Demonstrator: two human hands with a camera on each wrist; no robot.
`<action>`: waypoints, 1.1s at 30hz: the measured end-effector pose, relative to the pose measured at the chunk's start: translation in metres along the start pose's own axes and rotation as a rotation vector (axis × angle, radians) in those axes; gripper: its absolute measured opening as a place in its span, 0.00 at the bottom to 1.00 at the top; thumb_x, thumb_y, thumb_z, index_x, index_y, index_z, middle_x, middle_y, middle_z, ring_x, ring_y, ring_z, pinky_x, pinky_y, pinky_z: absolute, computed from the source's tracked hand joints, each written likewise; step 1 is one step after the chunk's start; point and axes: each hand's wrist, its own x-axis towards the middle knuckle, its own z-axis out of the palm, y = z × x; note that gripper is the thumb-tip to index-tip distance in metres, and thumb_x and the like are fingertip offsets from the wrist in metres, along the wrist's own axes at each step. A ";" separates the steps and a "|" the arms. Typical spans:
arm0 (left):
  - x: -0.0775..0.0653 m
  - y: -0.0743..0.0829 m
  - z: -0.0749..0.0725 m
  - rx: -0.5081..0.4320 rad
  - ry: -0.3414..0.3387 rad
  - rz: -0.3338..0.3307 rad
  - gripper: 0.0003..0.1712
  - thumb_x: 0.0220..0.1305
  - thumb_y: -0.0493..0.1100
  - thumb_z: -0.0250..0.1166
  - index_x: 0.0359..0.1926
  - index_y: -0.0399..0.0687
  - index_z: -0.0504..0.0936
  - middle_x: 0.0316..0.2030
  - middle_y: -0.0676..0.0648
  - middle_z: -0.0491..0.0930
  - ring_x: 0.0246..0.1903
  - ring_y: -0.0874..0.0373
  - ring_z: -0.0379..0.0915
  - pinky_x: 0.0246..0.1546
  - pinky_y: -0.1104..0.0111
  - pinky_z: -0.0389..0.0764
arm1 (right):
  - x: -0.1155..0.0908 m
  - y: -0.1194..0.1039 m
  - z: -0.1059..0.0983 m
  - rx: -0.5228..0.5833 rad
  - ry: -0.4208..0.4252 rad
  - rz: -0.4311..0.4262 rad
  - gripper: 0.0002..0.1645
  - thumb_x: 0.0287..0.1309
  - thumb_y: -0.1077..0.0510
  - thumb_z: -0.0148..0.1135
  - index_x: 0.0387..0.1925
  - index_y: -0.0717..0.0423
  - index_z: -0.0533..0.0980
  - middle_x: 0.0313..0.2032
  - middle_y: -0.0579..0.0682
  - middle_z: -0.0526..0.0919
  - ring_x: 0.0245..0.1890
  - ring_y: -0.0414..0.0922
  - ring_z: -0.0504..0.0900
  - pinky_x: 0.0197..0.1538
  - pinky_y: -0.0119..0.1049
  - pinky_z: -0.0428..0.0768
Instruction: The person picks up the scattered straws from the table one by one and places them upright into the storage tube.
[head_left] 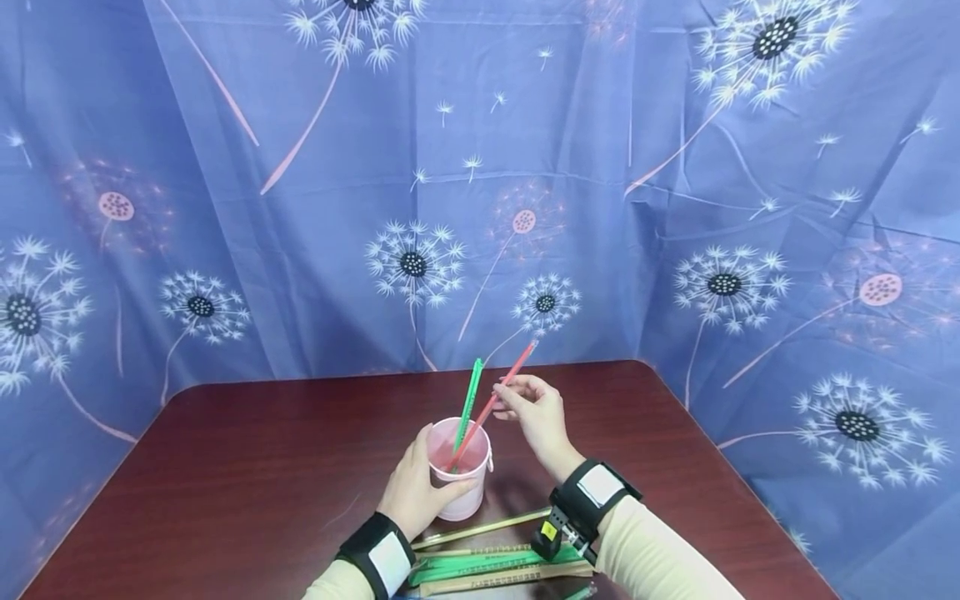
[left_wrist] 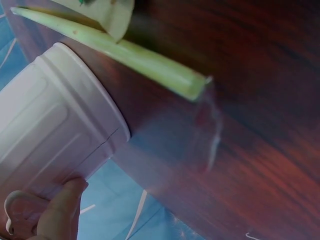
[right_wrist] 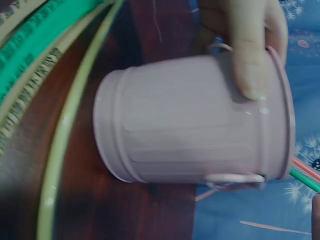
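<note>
A small pink pail (head_left: pixel 459 500) stands upright on the table, and my left hand (head_left: pixel 414 490) grips it from the left, thumb across the front below the rim. In the right wrist view, the left thumb (right_wrist: pixel 251 70) presses the pail's side near its rim. My right hand (head_left: pixel 542 417) pinches a red straw (head_left: pixel 519 362), whose lower end is inside the pail's mouth. Beside it a green straw (head_left: pixel 470 392) leans in the pail, its top sticking up. A clear wrapper end shows at the red straw's top.
Before the pail lie several wrapped straws: a yellow one (head_left: pixel 487 529), green ones (head_left: pixel 465 566) and a beige one with printing (head_left: pixel 510 577). The right forearm overlaps part of this heap. A blue dandelion-patterned cloth (head_left: pixel 337 217) hangs behind the dark red table (head_left: pixel 262 467).
</note>
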 end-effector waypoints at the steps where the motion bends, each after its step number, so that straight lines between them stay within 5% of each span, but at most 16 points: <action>1: 0.000 0.000 0.000 -0.001 -0.001 0.000 0.56 0.45 0.58 0.80 0.68 0.38 0.63 0.56 0.35 0.77 0.55 0.42 0.77 0.55 0.48 0.79 | -0.001 0.003 0.001 -0.016 -0.001 0.008 0.11 0.57 0.69 0.66 0.41 0.72 0.78 0.31 0.63 0.87 0.25 0.43 0.87 0.37 0.47 0.88; 18: -0.001 0.000 0.000 0.022 0.003 0.023 0.57 0.44 0.58 0.80 0.68 0.35 0.62 0.55 0.33 0.77 0.54 0.40 0.77 0.54 0.47 0.79 | -0.006 0.014 0.004 -0.069 -0.014 0.046 0.13 0.58 0.67 0.67 0.43 0.71 0.79 0.34 0.67 0.86 0.28 0.49 0.89 0.41 0.53 0.86; 27: 0.000 0.000 0.000 0.020 0.002 0.020 0.57 0.44 0.57 0.80 0.68 0.36 0.62 0.55 0.34 0.77 0.53 0.41 0.78 0.54 0.47 0.79 | -0.009 0.017 -0.004 -0.094 -0.027 0.059 0.15 0.59 0.64 0.67 0.44 0.72 0.79 0.35 0.65 0.87 0.29 0.49 0.89 0.38 0.46 0.88; 33: 0.000 0.000 -0.001 0.018 0.003 0.022 0.58 0.44 0.58 0.80 0.68 0.35 0.62 0.55 0.33 0.77 0.53 0.41 0.78 0.54 0.47 0.80 | -0.020 0.027 -0.012 -0.228 -0.126 0.107 0.15 0.57 0.65 0.68 0.43 0.72 0.80 0.35 0.64 0.87 0.28 0.49 0.88 0.37 0.46 0.88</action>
